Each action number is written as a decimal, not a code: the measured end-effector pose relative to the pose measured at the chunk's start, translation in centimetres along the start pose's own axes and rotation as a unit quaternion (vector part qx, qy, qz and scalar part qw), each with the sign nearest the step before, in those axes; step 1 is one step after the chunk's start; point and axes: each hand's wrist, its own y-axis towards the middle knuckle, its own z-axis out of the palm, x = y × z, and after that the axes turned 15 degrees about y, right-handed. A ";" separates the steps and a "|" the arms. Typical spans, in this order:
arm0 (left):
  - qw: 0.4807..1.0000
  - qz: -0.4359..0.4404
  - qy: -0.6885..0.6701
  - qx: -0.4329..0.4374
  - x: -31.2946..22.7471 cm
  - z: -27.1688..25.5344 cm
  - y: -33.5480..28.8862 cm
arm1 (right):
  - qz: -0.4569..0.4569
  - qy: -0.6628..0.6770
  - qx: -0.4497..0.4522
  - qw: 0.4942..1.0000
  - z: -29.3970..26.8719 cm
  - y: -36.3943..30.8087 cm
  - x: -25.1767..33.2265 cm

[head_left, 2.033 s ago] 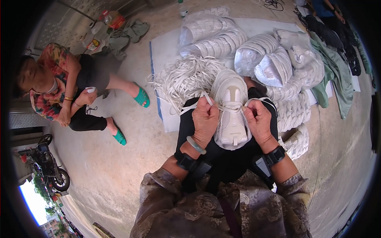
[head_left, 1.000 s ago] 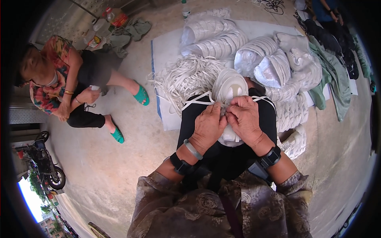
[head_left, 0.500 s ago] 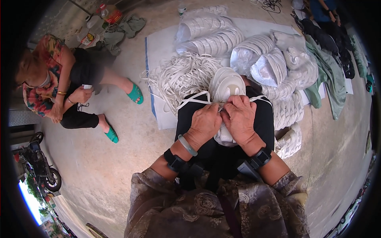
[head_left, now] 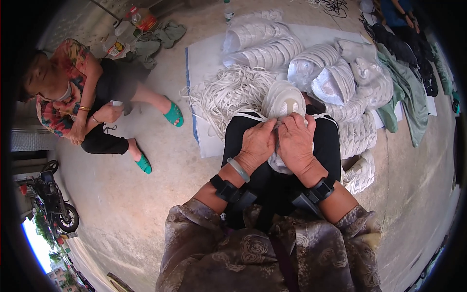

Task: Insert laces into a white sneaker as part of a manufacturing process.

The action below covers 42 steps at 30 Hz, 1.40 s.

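Note:
A white shoe upper lies across my black-clad knees, its rounded end pointing away from me. My left hand pinches its left edge, thumb and fingertips pressed together. My right hand is closed over its middle, fingers bent and fingertips close to the left ones. A white shoelace trails over my left knee from the upper, and another length shows by the right knee. What the fingertips grip exactly is covered by the hands themselves.
A heap of loose white shoelaces and plastic-wrapped stacks of white shoe uppers lie on a white sheet beyond my knees. Green cloth lies at right. A person in green slippers sits at left; a motorcycle stands behind.
The whole view has shifted slightly, so things sit further right. Both hands have stayed at the upper; their fingers have changed position, and less shoelace shows spread over the left knee.

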 end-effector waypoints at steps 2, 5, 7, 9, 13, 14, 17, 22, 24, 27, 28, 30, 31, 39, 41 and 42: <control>1.000 0.004 0.016 0.003 -0.2 -0.1 -0.5 | 0.000 0.022 0.011 1.000 -1.7 -3.2 -0.9; 0.999 -0.002 0.042 -0.001 -0.7 0.0 -0.8 | 0.129 -0.035 0.044 0.990 -5.6 -11.2 -5.4; 0.998 -0.001 0.064 -0.003 -0.8 0.2 -0.9 | 0.188 -0.085 0.007 0.978 -8.3 -18.1 -10.8; 0.995 -0.009 0.095 0.004 -1.1 0.4 -1.0 | 0.348 -0.164 0.012 0.923 -11.4 -26.0 -15.8; 0.995 -0.016 0.100 0.009 -1.5 0.6 -1.1 | 0.617 -0.303 0.131 0.715 -14.2 -38.1 -20.3; 0.996 -0.018 0.087 -0.003 -1.6 0.5 -1.1 | 0.604 -0.259 0.157 0.737 -13.6 -38.5 -21.0; 0.996 -0.072 0.049 0.005 -1.5 -0.2 -0.8 | 0.512 -0.203 0.207 0.808 -10.4 -34.8 -20.4; 0.993 0.037 0.093 -0.068 0.6 -1.3 1.6 | 0.260 0.006 0.000 0.965 -8.0 -20.0 -14.4; 0.989 0.072 0.117 -0.049 1.4 -1.1 2.8 | 0.176 0.040 -0.030 0.983 -7.9 -15.1 -11.2; 0.985 0.112 0.127 -0.021 2.1 -0.9 3.6 | 0.098 0.063 -0.017 0.993 -7.3 -10.2 -7.6; 0.984 0.122 0.129 -0.008 2.2 -0.8 3.8 | 0.088 0.081 -0.025 0.992 -7.0 -9.2 -6.8; 0.986 0.124 0.111 0.018 2.3 -0.9 4.0 | 0.082 0.108 -0.016 0.991 -6.1 -7.7 -6.0; 0.986 0.125 0.106 0.031 2.3 -0.9 4.1 | 0.079 0.113 -0.015 0.990 -5.7 -7.2 -5.9; 0.966 0.207 0.127 0.086 1.7 -2.1 4.6 | 0.087 0.146 -0.020 0.985 -3.9 -5.9 -5.9; 0.975 0.175 0.078 0.118 1.5 -2.7 4.2 | 0.093 0.174 -0.026 0.980 -4.0 -5.8 -5.9; 0.981 0.143 0.017 0.133 1.4 -3.0 3.9 | 0.095 0.180 -0.014 0.979 -4.2 -5.7 -6.0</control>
